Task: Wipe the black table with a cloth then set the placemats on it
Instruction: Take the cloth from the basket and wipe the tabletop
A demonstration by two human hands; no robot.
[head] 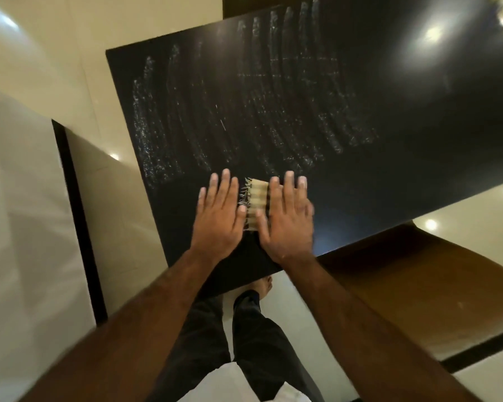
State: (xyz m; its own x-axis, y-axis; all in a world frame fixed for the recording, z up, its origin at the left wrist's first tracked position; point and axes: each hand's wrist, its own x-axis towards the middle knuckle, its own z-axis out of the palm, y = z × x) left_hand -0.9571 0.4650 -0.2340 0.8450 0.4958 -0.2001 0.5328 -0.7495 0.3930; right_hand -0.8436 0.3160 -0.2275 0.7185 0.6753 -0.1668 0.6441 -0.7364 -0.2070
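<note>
At near edge of black table point(389, 82), beige ribbed piece point(257, 200) w/ fringe is lying flat betw. both hands; cloth or placemat, cannot tell. Left hand point(219, 219) is resting palm-down, fingers straight, touching fringed side, not gripping. Right hand point(288, 221) is pressing flat on other side, fingers straight too, bit blurred. Whitish streaks point(172, 134) are showing across tabletop beyond. Brown wooden furniture point(418, 285) is standing at right, glossy floor tiles point(476, 210) around.

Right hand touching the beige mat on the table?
Touching. In the head view, the right hand lies flat, with its index finger and thumb overlapping the right edge of the beige mat. No gap shows between them.
</note>
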